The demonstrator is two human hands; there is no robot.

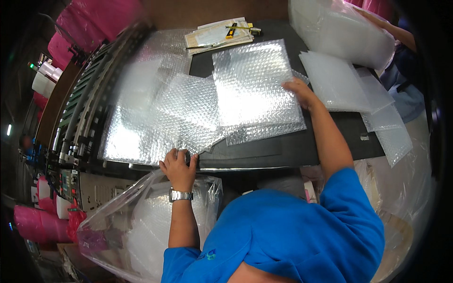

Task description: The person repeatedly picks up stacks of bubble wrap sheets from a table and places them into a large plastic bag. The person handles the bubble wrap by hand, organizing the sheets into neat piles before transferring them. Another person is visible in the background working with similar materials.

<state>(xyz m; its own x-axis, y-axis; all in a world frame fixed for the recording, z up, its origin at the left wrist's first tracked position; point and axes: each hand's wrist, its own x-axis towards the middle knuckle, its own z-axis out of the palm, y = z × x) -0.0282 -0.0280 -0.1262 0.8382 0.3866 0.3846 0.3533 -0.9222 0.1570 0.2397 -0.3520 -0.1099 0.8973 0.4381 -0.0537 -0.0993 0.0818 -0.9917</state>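
My right hand grips the right edge of a silvery bubble-wrap sheet, its thumb on top and the other fingers partly hidden. Under that sheet the edge of another bubble-wrap piece shows. My left hand, a metal watch on its wrist, rests with fingers apart at the near edge of a spread of overlapping bubble-wrap sheets. These shiny sheets cover the left part of the dark table, and one lies tilted between my two hands.
Flat stacks of clear bubble wrap lie at the right, some overhanging the edge. Papers with a yellow cutter and a tape measure lie at the back. A roller machine stands left. Another person's arm touches a large roll.
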